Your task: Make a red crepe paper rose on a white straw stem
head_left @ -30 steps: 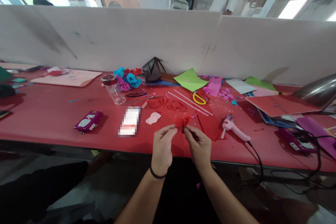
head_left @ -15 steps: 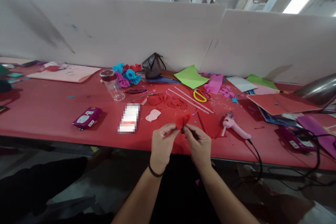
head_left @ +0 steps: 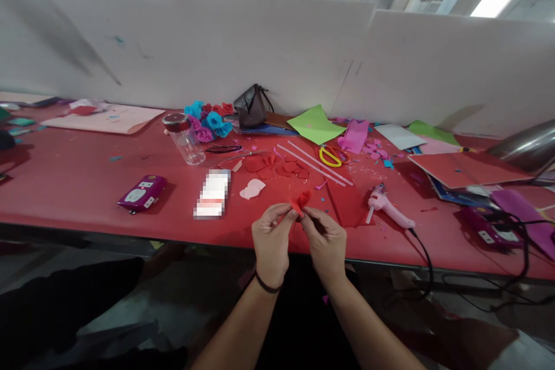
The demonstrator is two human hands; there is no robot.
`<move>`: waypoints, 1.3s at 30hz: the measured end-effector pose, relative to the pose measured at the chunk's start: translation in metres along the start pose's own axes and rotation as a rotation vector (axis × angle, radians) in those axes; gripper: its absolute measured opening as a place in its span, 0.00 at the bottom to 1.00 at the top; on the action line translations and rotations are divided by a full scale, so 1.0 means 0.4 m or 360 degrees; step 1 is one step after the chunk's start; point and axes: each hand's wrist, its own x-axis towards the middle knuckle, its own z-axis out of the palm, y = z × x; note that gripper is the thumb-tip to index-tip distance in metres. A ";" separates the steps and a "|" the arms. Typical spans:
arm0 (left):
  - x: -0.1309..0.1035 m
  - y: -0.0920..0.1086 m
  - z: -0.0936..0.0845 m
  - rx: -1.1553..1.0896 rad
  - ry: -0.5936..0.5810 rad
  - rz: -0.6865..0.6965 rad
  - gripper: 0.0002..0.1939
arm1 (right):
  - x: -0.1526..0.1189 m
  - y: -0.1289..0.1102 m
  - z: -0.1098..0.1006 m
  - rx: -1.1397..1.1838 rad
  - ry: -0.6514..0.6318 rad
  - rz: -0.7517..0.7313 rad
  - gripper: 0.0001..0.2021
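Between my two hands is a small red paper flower [head_left: 303,201], its curled petals pointing away from me. My left hand [head_left: 272,237] pinches its base from the left, thumb and forefinger pressed together. From the right, my right hand [head_left: 324,243] grips the same base, its fingertips almost meeting the left ones. Just beyond lie several loose red paper petals [head_left: 262,167] and a few pink paper petals [head_left: 252,189]. A red paper sheet [head_left: 347,205] rests right of the flower.
A pink glue gun [head_left: 390,208] lies at right, its cord over the table edge. Yellow-handled scissors [head_left: 330,157] and white sticks [head_left: 316,165] lie behind the petals. A phone [head_left: 212,193], purple power strip [head_left: 143,192], glass jar [head_left: 186,141] and paper flowers [head_left: 212,121] stand leftward.
My fingertips have come closer together at the flower's base, and the red paper has turned and looks more gathered. My left wrist has shifted slightly right. People beyond the partition have moved.
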 end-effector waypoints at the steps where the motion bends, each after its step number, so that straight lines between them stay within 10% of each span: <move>1: -0.001 -0.004 0.000 -0.0014 0.0007 0.0037 0.05 | -0.001 -0.001 -0.001 -0.0002 -0.0007 -0.0011 0.07; 39: -0.010 -0.040 -0.029 0.0157 -0.0151 0.0403 0.08 | 0.002 0.003 -0.027 -0.0121 -0.0226 -0.0382 0.07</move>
